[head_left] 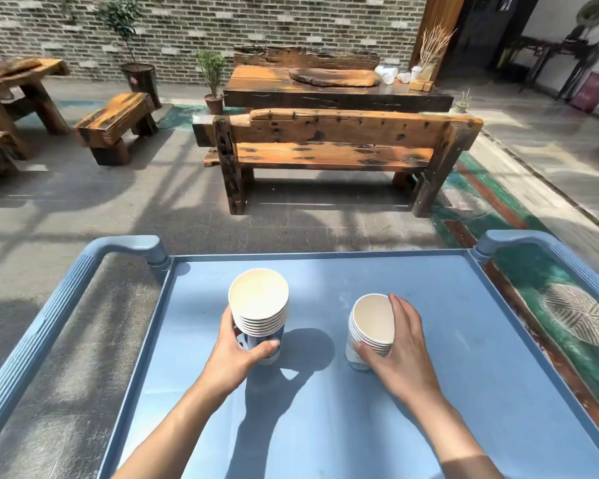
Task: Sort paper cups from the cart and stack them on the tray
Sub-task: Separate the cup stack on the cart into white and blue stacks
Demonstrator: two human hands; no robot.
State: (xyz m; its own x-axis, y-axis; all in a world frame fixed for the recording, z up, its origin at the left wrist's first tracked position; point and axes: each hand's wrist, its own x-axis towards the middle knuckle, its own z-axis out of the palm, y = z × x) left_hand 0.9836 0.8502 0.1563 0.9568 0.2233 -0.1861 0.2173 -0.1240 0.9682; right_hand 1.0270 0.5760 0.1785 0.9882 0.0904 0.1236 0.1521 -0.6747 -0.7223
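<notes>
Two stacks of white paper cups with blue lower bands stand on the blue cart top. The taller stack is on the left, several cups nested, mouth up. My left hand wraps around its lower part, thumb across the front. The shorter stack stands to the right, tilted slightly toward the left. My right hand holds it from the right side, fingers over the rim and thumb on the front wall. Both stacks touch the cart surface. No separate tray is in view.
The cart has a raised rim and blue ribbed handles at left and right. Beyond it on the paved floor stand a wooden bench, a wooden table, stools and potted plants.
</notes>
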